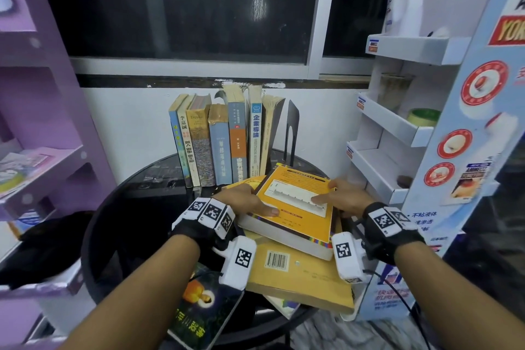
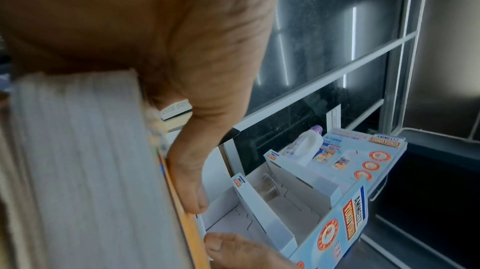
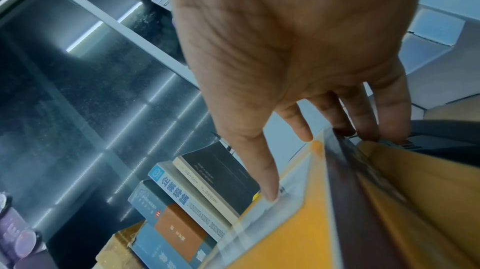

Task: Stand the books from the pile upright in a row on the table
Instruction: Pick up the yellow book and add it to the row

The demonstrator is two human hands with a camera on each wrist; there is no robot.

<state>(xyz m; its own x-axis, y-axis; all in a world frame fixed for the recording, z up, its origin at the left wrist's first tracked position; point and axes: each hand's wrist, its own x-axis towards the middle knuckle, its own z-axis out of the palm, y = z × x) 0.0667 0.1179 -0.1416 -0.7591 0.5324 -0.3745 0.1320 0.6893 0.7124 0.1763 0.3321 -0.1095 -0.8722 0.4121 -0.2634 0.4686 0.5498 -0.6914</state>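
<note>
Both hands grip the orange book (image 1: 298, 207) atop the pile (image 1: 298, 278) on the counter (image 1: 159, 179): left hand (image 1: 244, 202) and right hand (image 1: 345, 197) seemingly pinching its opposite edges, before the upright row (image 1: 224, 139).

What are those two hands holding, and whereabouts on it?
The thick orange book on top of the pile: left hand grips its left edge, right hand its right edge, thumbs on the cover.
</note>
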